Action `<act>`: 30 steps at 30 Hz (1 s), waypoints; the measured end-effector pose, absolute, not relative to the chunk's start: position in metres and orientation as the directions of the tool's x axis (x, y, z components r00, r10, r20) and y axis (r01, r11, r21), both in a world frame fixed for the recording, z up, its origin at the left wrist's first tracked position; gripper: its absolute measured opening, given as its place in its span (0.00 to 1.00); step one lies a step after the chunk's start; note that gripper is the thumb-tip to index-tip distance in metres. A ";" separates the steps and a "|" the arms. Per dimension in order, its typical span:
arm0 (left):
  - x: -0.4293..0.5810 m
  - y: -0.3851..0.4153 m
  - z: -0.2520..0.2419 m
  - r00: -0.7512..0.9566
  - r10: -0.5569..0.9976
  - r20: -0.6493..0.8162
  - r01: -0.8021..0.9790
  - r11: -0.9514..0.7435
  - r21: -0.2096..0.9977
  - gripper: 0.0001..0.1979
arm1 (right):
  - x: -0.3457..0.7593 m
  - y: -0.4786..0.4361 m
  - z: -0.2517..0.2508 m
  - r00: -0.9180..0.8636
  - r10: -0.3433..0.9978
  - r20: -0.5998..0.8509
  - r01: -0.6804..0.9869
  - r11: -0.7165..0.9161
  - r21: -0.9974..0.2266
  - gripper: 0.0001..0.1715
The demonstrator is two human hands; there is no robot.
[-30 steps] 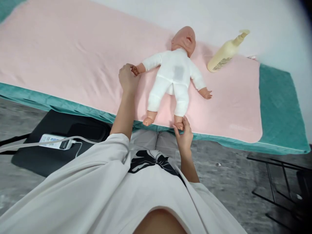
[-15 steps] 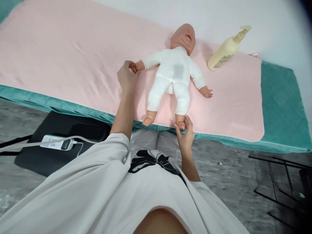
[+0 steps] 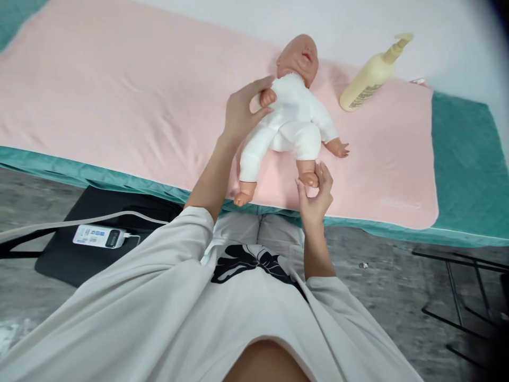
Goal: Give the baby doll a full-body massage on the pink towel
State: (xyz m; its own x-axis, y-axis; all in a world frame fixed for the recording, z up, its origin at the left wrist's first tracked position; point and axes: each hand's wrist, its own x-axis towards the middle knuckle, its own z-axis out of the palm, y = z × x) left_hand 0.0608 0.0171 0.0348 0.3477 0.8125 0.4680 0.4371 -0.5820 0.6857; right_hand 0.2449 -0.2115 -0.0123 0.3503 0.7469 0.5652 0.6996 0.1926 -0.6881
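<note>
A baby doll [image 3: 292, 109] with a white cloth body lies on its back on a pink mat [image 3: 159, 85], its head toward the far edge. My left hand [image 3: 244, 109] is closed around the doll's hand on the left side, holding that arm bent across the chest. With thumb and fingers, my right hand [image 3: 316, 196] grips the doll's foot on the right side; that leg is raised and bent at the knee. The doll's other leg lies straight, its foot at the mat's near edge. Its other arm rests stretched out on the mat.
A pale yellow pump bottle [image 3: 366, 85] stands right of the doll's head. Under the mat is a green quilted cover [image 3: 465, 159]. Below the table are a black seat [image 3: 59, 260] bearing a power bank with a cable [image 3: 97, 236], and a black metal rack [image 3: 457, 292].
My left hand has brought the doll's arm inward from its outstretched position to over the chest. My right hand has pushed the doll's foot up and slightly right, bending the leg.
</note>
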 end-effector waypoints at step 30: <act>0.048 0.001 0.009 0.128 0.907 0.401 0.484 -0.410 0.773 0.27 | 0.246 -0.203 -0.005 0.334 0.822 0.462 0.727 0.088 -0.681 0.39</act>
